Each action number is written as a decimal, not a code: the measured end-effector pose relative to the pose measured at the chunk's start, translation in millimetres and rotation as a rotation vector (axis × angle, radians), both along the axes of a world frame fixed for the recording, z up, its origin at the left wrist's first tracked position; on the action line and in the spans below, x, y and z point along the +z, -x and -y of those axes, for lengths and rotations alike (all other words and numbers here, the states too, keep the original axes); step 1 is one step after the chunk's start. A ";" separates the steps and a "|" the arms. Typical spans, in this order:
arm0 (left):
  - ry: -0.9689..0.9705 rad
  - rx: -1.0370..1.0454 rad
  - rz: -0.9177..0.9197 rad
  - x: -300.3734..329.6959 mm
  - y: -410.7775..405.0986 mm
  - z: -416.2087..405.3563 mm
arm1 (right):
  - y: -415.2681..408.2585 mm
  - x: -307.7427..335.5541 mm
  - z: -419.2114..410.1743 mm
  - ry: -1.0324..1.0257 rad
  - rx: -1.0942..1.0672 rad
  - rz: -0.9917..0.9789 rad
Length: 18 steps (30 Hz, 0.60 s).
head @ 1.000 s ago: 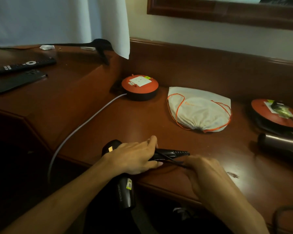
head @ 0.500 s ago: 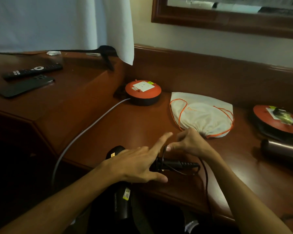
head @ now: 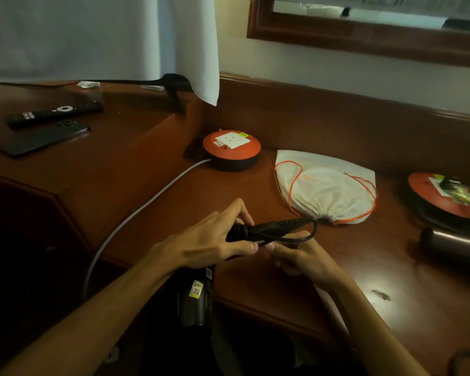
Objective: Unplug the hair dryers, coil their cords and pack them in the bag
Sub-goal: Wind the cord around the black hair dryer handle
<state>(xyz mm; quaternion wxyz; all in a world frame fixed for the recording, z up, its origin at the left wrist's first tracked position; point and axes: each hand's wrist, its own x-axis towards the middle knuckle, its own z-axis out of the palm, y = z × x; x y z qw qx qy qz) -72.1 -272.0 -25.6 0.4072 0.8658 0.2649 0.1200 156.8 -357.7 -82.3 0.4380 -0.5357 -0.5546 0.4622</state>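
Up close at a dark wooden desk point(head: 152, 202): black hair dryer point(head: 194, 297) held at the near edge, body hanging down below the left hand point(head: 209, 244), handle and ribbed cord sleeve point(head: 280, 226) jutting rightward toward the bag. Left hand wrapped over the handle, index finger lifted, thumb pressed along the underside. Right hand point(head: 300, 257) just beneath and to the right, fingers curled, pinching the black cord point(head: 307, 236) where it loops back from the sleeve's tip. Hands nearly touching, thumb tips close together under the handle.

Beyond the hands, white drawstring bag point(head: 326, 188) with orange cord lying flat and gathered shut, its puckered mouth just past the sleeve's end. Farther back and left, round orange socket reel point(head: 231, 149) with a white outlet face, nothing plugged in on top, pale cable point(head: 136, 213) trailing off the desk's front edge. At far right, second orange reel point(head: 442, 195) with a plug seated in it, and just in front, second hair dryer point(head: 456, 241), metallic barrel lying on its side, well apart from both hands.

On the raised left section, remote control point(head: 55, 113) and dark phone point(head: 45, 137) side by side. White cloth point(head: 98, 36) hanging above; framed mirror point(head: 364, 36) on the wall.
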 end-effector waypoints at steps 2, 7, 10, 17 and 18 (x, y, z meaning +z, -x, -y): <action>0.002 -0.029 -0.011 -1.5 -1.3 -1.8 | 3.2 -1.0 2.8 0.004 -0.040 0.001; 0.058 -0.065 0.000 -0.6 -2.9 1.2 | 5.2 2.1 7.0 0.026 -0.112 -0.057; 0.095 -0.030 0.025 -0.5 0.2 -4.7 | 6.9 5.2 9.0 0.048 -0.097 -0.051; 0.124 0.051 0.089 -6.7 -1.8 -12.1 | 8.7 7.3 37.6 0.105 -0.046 0.151; 0.089 0.049 0.074 -8.5 -4.1 -11.4 | 11.8 11.4 42.9 0.088 -0.018 0.253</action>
